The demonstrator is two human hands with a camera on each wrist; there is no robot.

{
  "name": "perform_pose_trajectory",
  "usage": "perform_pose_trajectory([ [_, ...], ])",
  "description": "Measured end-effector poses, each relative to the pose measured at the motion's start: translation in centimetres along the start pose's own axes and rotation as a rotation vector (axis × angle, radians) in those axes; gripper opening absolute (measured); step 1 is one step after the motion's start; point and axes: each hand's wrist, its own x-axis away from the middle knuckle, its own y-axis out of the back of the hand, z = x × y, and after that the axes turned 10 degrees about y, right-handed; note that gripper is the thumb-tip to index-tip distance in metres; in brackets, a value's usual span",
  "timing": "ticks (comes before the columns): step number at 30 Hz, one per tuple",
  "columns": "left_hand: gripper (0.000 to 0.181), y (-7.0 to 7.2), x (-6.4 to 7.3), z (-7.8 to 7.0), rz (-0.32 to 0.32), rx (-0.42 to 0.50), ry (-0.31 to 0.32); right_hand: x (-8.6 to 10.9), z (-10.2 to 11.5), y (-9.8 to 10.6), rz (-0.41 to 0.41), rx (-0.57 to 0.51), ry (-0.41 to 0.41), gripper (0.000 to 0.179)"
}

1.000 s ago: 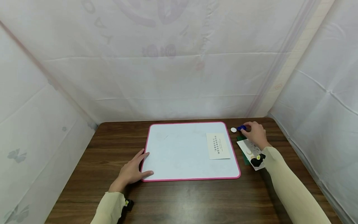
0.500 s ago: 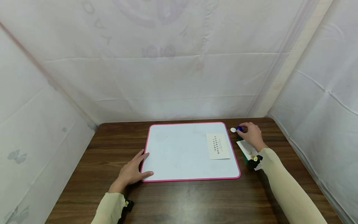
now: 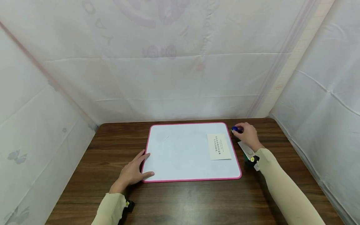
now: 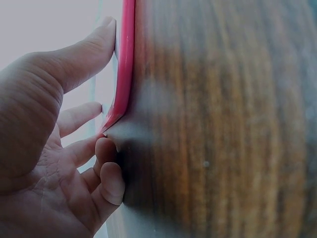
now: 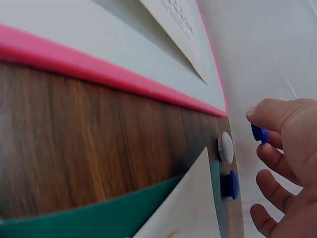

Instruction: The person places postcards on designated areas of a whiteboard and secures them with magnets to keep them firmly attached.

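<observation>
A pink-framed whiteboard (image 3: 180,153) lies on the wooden table, bearing a cream printed card (image 3: 219,147) near its right side. My left hand (image 3: 130,172) rests spread over the board's left edge, thumb (image 4: 91,49) and some fingertips on its face. Beside the far right corner, my right hand (image 3: 248,134) pinches a round blue magnet (image 5: 258,134) between thumb and finger, held up off the table. Below it in the right wrist view, a white magnet (image 5: 226,147) and a second blue magnet (image 5: 231,185) sit on the table.
Under my right wrist, a white card (image 3: 246,150) with dark print lies over a green sheet (image 5: 99,218) to the right of the board. Pale fabric curtains (image 3: 180,90) close off the table's back and both sides.
My right hand has lifted the blue magnet from the table and moved left toward the board's far right corner. The left hand and whiteboard stay where they were.
</observation>
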Motion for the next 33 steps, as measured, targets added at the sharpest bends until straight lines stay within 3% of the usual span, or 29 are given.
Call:
perform_pose_trajectory([
  [22,0.092,0.1,-0.1,-0.1,0.012,-0.002,-0.001,-1.8,2.8,-2.4,0.044,-0.022,-0.016,0.036],
  [33,0.092,0.2,0.1,-0.4,0.004,0.005,-0.012,-1.9,4.1,-2.5,0.074,-0.043,-0.022,0.038],
])
